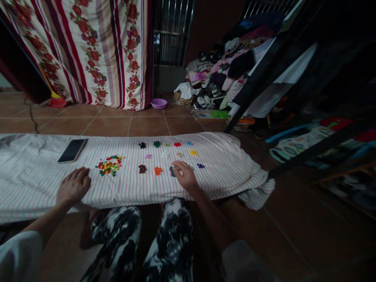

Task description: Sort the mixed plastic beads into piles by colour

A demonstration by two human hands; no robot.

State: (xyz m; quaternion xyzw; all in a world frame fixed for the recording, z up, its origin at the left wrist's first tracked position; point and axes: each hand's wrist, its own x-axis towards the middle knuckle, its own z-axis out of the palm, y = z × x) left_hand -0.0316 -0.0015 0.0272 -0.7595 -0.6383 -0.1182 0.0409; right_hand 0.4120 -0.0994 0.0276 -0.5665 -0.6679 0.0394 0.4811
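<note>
A small cluster of dark grey pieces (pixel 172 172) sits on a striped cloth (pixel 117 192), partly covered by my right hand (pixel 186 176), which I work from afar. Thumb and forefinger come close together over it; whether a piece is pinched between them, I cannot tell. Just to the left lie orange pieces (pixel 158 170), then brown pieces (pixel 142 169); dark blue pieces (pixel 200 166) lie to the right, beyond my knuckles. Behind, I count pink pieces (pixel 147 156), white pieces (pixel 166 154), tan pieces (pixel 179 154) and yellow pieces (pixel 193 152), with a farther row running from black pieces (pixel 142 145) to light blue pieces (pixel 189 143) near the cloth's far edge. The gaps between clusters are narrow, leaving my fingers little room to spread. A mixed-colour pile (pixel 110 166) spreads farther left, with a strip of cloth between it and the brown group. Beside it my left hand (pixel 74 186) rests palm down, fingers unclenched, near the cloth's front edge, a phone (pixel 73 150) lying behind. The cloth's right end droops well past the dark blue group. Beyond the far edge, on the tiled floor (pixel 147 126), stands a purple bowl (pixel 158 103) beside a floral curtain (pixel 110 51).
</note>
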